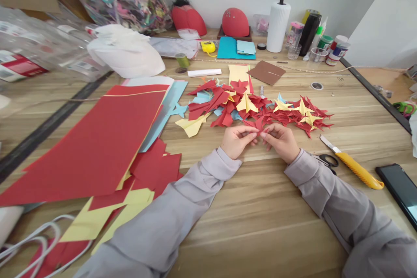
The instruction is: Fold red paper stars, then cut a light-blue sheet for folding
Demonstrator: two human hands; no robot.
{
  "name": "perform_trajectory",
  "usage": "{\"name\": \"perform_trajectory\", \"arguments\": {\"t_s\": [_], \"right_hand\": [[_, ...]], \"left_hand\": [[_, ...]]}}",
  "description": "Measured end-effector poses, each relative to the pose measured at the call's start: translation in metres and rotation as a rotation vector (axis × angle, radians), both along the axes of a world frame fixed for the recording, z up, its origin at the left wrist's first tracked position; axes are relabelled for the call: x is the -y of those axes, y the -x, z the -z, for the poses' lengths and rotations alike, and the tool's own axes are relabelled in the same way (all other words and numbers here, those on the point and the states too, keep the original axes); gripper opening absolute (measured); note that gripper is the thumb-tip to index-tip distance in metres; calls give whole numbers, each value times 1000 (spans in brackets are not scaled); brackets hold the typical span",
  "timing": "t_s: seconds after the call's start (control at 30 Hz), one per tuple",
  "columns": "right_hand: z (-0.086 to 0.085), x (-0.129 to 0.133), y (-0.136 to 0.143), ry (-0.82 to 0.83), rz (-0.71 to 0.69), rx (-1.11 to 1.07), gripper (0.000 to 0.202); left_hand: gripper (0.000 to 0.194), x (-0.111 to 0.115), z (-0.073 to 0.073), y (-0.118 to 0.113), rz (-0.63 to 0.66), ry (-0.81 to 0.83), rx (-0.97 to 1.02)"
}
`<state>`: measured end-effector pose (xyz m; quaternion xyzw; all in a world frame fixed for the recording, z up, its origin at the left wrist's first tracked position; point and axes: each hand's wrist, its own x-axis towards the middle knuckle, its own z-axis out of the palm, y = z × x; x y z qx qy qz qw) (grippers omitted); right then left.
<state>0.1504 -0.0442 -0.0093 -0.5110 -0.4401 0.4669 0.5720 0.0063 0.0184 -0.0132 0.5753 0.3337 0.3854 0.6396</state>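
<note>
My left hand and my right hand meet over the middle of the table, fingertips pinched on a small folded red paper piece. It looks like a paper star; the fingers hide part of it. Just behind the hands spreads a heap of red paper pieces and stars. Several yellow paper stars lie on top, with bits of blue paper among them. Left of the heap rests a folded yellow paper piece, near a small blue paper star.
Large red paper sheets cover the table's left side, with red and yellow offcuts beside them. On the right are a yellow utility knife, blade out, black scissors and a phone. Bottles and jars line the back.
</note>
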Motion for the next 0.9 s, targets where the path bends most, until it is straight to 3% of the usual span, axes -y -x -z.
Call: {"name": "perform_trajectory", "arguments": {"t_s": [0.53,0.9], "right_hand": [[-3,1,0,23,42,-45,38],[-1,0,0,40,45,-43,39]], "left_hand": [[21,6,-6,-1,-26,19,-31],[31,7,-6,-3,63,19,20]]}}
